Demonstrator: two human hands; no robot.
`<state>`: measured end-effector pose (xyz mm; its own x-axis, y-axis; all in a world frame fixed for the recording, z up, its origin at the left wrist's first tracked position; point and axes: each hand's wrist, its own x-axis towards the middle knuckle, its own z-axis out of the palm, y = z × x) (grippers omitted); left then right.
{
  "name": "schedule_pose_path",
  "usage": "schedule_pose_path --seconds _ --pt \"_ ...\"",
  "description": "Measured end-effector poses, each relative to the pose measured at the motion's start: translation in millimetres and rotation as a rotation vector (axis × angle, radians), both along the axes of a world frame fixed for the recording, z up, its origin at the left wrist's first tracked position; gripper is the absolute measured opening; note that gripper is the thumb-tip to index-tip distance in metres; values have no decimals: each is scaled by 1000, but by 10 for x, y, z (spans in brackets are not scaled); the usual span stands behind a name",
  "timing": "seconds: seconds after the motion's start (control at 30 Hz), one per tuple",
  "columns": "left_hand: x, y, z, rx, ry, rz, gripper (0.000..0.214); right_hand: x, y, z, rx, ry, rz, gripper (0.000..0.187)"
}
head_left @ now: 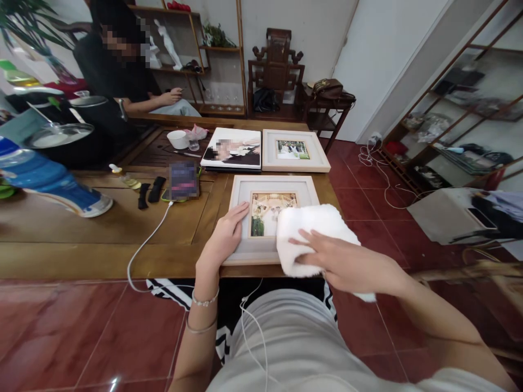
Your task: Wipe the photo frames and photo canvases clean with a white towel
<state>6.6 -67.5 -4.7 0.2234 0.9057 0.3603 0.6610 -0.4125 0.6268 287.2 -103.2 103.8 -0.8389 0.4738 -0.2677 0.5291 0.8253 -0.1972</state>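
A pale wooden picture frame with a white mat and a small photo lies face up at the table's near edge. My left hand holds its left side, fingers stretched over the rim onto the glazed front. In my right hand is a fluffy white cloth, pressed on the frame's right part. The cloth hides the photo's lower right and the frame's near right corner, and partly hangs past the edge. Behind lie a second framed photo and a photo album or print.
On the wooden table are a charging phone with a white cable, a small dropper bottle, a blue bottle, a white cup and a pot. A person sits across the table.
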Motion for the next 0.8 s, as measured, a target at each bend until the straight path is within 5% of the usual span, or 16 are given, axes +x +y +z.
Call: schedule_pose_path --seconds 0.17,0.33,0.5,0.63,0.8 --pt "-16 6 12 -6 -4 -27 43 -18 63 -116 19 69 -75 68" --pt "-28 16 18 -13 -29 -35 42 -84 834 -402 292 75 -192 69" --pt "-30 11 19 -22 -44 -28 41 -190 1410 -491 480 60 -314 65" --pt "-23 5 14 -25 -53 -20 41 -278 1249 -507 436 11 -283 61" --pt "-7 3 7 -13 -55 -7 41 -185 473 -233 200 -85 -129 59"
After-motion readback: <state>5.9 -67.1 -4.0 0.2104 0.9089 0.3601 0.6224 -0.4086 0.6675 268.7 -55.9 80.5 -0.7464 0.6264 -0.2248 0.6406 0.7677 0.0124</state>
